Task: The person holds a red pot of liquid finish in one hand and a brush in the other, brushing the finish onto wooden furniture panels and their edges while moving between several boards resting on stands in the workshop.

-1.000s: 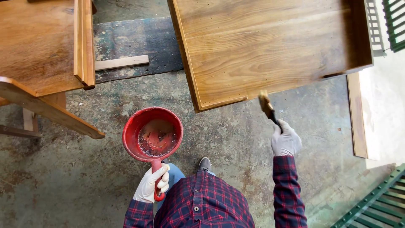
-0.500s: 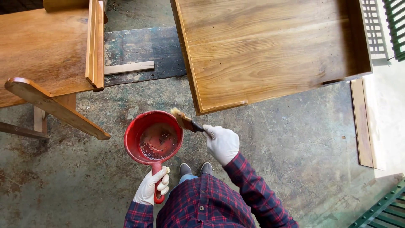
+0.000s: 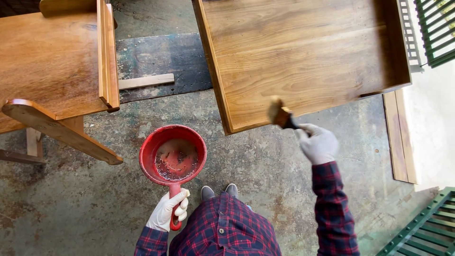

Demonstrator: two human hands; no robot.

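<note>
Filling the upper left of the frame: a stained wood piece (image 3: 47, 61) with an upright rail (image 3: 106, 52) along its right edge and a curved arm (image 3: 57, 130) jutting toward lower centre. Just right of it, on the concrete floor (image 3: 71, 208), a dark mat (image 3: 161, 57) with a pale wood strip (image 3: 146, 81) lying across it.

Lower, left of centre: left hand (image 3: 166, 211), white-gloved, wrapped fully around the red handle of a red bowl (image 3: 173, 154); fingers closed tight on the handle. Bowl held level above the floor, a shallow film of reddish-brown stain inside. Below, at bottom centre, a red and navy plaid shirt (image 3: 227, 227) and two grey shoe tips (image 3: 218, 191).

Centre to upper right: a large wood panel (image 3: 303, 52) with raised edges, tilted in the frame, its near corner close to the bowl's rim but apart from it. At the panel's lower edge, a brush (image 3: 280, 114), bristles touching the wood near that edge, slightly blurred. Right hand (image 3: 318, 143), also white-gloved, closed on the brush handle just below and right of the panel.

Far right: a pale board (image 3: 399, 137) on the floor beside a light wall, and green grilles (image 3: 438, 28) in the upper and lower right corners.
</note>
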